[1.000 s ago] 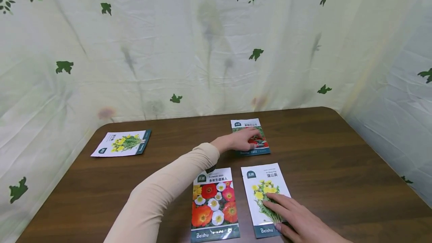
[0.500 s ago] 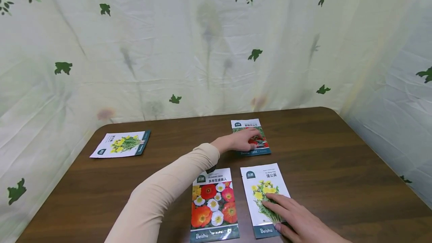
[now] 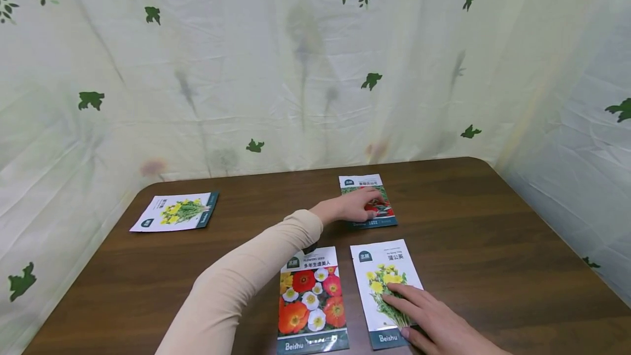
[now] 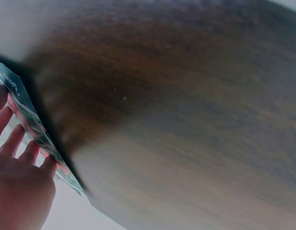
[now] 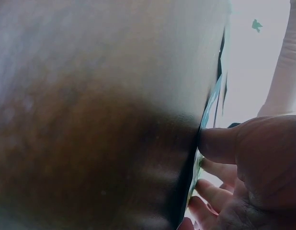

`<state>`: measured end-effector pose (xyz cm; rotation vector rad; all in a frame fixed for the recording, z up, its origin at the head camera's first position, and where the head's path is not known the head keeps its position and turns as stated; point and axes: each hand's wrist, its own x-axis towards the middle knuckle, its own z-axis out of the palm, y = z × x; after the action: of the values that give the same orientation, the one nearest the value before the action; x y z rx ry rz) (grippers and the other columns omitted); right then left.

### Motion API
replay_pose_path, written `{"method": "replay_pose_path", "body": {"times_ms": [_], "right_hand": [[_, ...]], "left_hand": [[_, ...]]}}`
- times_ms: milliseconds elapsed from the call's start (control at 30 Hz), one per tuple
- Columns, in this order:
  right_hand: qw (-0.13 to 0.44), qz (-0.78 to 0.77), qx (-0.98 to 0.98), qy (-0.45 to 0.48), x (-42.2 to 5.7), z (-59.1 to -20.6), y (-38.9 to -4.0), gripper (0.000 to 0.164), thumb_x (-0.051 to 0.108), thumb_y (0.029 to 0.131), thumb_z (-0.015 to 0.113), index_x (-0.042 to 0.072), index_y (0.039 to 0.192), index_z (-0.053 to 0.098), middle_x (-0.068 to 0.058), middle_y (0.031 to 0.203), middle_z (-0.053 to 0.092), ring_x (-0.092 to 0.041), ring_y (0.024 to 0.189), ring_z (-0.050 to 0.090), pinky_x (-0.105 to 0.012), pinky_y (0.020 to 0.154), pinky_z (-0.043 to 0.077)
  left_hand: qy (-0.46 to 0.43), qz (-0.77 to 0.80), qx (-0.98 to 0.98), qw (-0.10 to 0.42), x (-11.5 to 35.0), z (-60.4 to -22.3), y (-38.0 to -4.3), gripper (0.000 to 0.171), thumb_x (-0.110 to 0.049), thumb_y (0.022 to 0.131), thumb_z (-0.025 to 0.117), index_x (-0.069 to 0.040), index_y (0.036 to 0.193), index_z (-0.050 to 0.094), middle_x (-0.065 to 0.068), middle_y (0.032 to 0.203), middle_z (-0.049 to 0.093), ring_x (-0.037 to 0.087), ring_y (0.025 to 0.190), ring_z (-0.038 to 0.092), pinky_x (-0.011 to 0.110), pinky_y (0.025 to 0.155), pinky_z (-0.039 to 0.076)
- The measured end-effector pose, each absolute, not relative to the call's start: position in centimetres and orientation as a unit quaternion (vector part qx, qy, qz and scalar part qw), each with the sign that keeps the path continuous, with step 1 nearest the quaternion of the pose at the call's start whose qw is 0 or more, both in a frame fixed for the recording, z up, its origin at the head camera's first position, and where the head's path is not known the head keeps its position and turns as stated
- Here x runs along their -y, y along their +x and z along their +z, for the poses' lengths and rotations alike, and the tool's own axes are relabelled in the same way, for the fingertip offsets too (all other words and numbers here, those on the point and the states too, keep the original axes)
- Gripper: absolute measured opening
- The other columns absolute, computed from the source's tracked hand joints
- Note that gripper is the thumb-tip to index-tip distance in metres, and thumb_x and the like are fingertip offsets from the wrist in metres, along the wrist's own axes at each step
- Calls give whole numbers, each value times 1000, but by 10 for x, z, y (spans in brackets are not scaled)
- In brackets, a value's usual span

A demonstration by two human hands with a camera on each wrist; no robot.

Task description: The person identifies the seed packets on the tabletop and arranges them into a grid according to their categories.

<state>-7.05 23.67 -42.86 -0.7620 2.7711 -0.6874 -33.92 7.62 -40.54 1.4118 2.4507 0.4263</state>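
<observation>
At the far side of the table, my left hand [image 3: 356, 205] rests on a seed packet with red flowers [image 3: 377, 222], covering part of its picture. In the left wrist view the fingertips and thumb lie along that packet's face [image 4: 38, 129]. Nearer, on the right, the fingers and thumb of my right hand [image 3: 436, 319] touch the lower part of a white dandelion seed packet [image 3: 370, 256] with yellow flowers. The right wrist view shows its thumb and fingertips against the packet, seen nearly edge-on. Both hands have relaxed, slightly bent fingers.
Between my left forearm and the dandelion packet lies a poppy seed packet [image 3: 311, 303], its upper left corner close to the sleeve [image 3: 246, 284]. Another yellow-flowered packet [image 3: 179, 212] lies sideways at the far left. A leaf-patterned curtain [image 3: 305, 70] hangs behind the brown table [image 3: 473, 223].
My left hand and the red-flower packet have shifted very slightly to the right. The right hand stays in place on the dandelion packet. The head view has tilted a little.
</observation>
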Motion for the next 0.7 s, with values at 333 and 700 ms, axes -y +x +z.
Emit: {"method": "replay_pose_path", "body": {"times_ms": [333, 700], "right_hand": [[81, -233, -932, -265, -236, -428, -71, 56, 53, 99, 46, 27, 149, 44, -1, 151, 39, -25, 127, 43, -50, 95, 47], [99, -241, -932, -251, -237, -428, -70, 57, 56, 98, 46, 29, 148, 44, 0, 152, 39, -26, 129, 42, -52, 96, 46]], "left_hand": [[489, 145, -849, 138, -73, -405, -339, 39, -19, 100, 53, -15, 139, 52, 6, 148, 41, 18, 132, 40, 29, 112, 28], [482, 147, -854, 130, -62, -400, -346, 38, -22, 100, 54, -15, 138, 55, 5, 147, 44, 19, 135, 39, 32, 112, 28]]}}
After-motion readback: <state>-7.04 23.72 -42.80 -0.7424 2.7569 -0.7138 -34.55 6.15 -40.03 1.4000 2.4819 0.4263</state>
